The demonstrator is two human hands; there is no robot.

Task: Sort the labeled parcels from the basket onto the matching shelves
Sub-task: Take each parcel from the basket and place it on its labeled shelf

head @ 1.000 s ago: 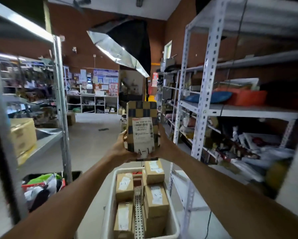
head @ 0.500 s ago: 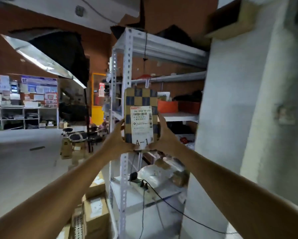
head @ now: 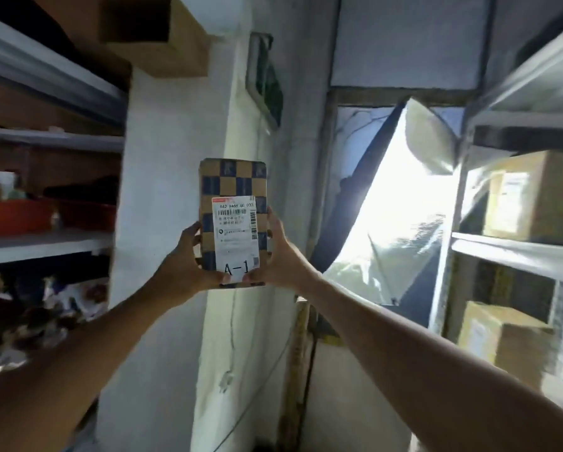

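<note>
From my head camera, I hold the brown cardboard parcel with a dark blue checker pattern [head: 233, 220] upright at arm's length in front of me, its white shipping label [head: 236, 239] facing me with "A-1" written at the bottom. My left hand [head: 184, 261] grips its lower left edge and my right hand [head: 278, 256] grips its lower right edge, fingers wrapped behind and thumbs on the front, so both grips are closed on the parcel. What has changed is the backdrop: a second ago the white basket of parcels stood below my hands in an open aisle, and half a second ago a shelf upright stood behind the parcel; now I have swung to the right, and the parcel sits against a white painted pillar [head: 162, 223], with a grey metal shelf unit [head: 514, 252] holding plain brown cardboard boxes [head: 531, 197] on my right and a cluttered grey shelf [head: 42, 246] on my left. The basket is out of view. The parcel itself has not shifted in my hands. I judge I am carrying it toward the A-1 shelf, though I see no shelf markings here.
</note>
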